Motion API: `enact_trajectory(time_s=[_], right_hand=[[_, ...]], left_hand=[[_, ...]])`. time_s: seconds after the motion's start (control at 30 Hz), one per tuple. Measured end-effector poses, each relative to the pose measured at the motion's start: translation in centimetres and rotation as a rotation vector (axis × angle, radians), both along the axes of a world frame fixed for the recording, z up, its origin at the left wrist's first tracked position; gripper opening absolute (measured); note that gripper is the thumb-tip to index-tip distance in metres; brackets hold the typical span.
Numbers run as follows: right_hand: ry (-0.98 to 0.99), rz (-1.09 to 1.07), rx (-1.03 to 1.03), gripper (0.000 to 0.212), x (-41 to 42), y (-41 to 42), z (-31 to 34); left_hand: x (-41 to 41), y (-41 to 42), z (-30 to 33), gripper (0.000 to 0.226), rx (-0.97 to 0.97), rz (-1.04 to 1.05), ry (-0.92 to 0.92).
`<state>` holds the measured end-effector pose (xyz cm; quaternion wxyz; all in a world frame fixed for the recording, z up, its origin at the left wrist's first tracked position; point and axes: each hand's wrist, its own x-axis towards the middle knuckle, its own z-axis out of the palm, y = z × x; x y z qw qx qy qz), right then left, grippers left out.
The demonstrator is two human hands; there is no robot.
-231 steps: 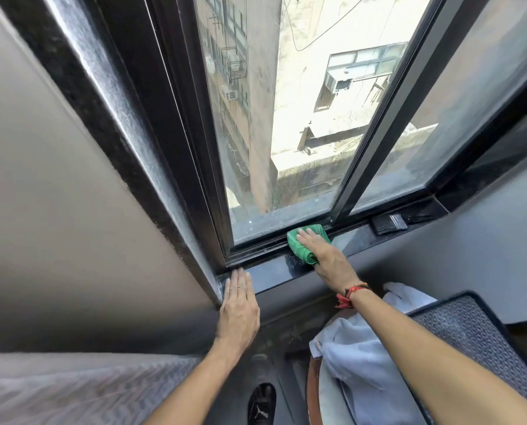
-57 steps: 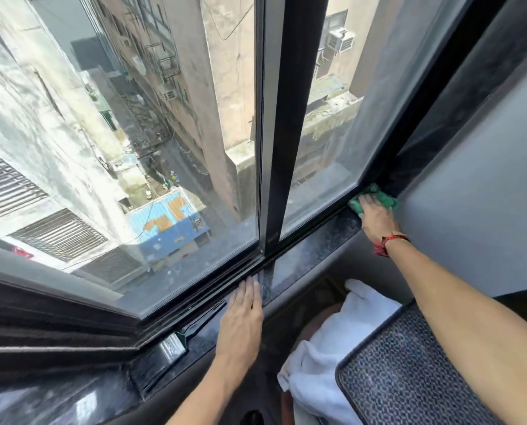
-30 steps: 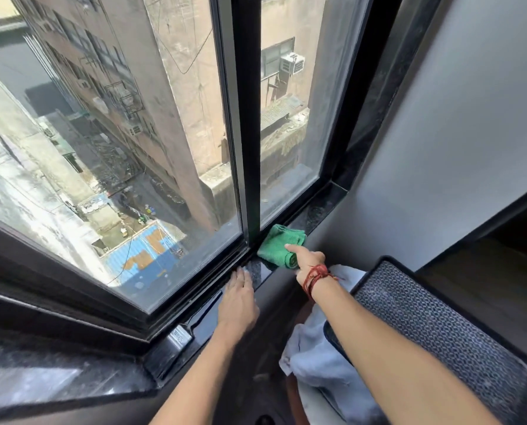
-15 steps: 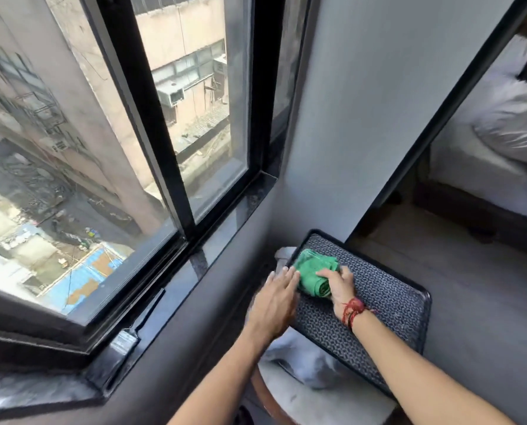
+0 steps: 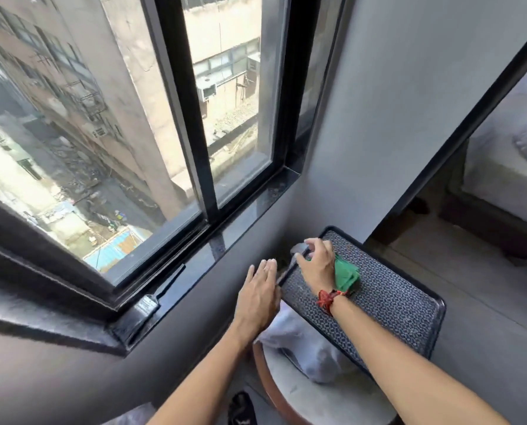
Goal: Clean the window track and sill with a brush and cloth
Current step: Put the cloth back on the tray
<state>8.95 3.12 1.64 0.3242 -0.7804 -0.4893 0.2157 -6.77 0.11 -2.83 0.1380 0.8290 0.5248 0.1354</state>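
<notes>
Two hands are in my view, both low and to the right of the window. My right hand [image 5: 316, 261] hangs over the near-left corner of a dark patterned tray [image 5: 390, 305], its fingers [image 5: 312, 243] curled loosely downward, and I cannot tell whether they have hold of anything; a small pale blurred shape sits just at the fingertips. The green cloth [image 5: 345, 273] lies folded on the tray, touching the outer edge of that hand and partly hidden beneath it. A red band [image 5: 328, 297] circles the right wrist. My left hand [image 5: 260, 294] is flat and spread, fingers [image 5: 266, 266] straight and together, holding nothing, just beside the tray's left edge and in front of the grey wall [image 5: 194, 305] below the sill. The sill [image 5: 243, 216] is a glossy black ledge running along the foot of the window, and the track [image 5: 176, 237] lies between it and the glass. The brush [image 5: 151, 303] rests at the left end of the sill, its head nearest me and its thin dark handle pointing right along the ledge, well apart from both hands. The tray sits over a pale cloth [image 5: 299, 348] bunched on a round stool [image 5: 274, 384] with a brown rim. Through the panes [image 5: 102, 133] I see buildings and an alley far below. At the right, past a dark door frame [image 5: 458, 133], part of a bed [image 5: 507, 142] shows.
</notes>
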Motion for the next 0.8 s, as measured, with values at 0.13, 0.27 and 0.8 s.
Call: enact_trajectory(time_s=[0.13,0.27,0.8], right_hand=[[0.167,0.314,-0.214,0.044,-8.3,2.7,-0.2],[0.263,0.470,-0.378,0.047,-16.5,4.2,-0.9],[0.821,0.078,-0.315,0.028,-26.4,4.0,-3.6]], left_hand=[[-7.1,-1.6,-0.5,0.065,-0.049,0.275,0.075],[-13.4,-4.3,-0.8,0.070,-0.073,0.556,0.073],[-17.5,-7.5,-2.7,0.086,-0.133,0.656,0.188]])
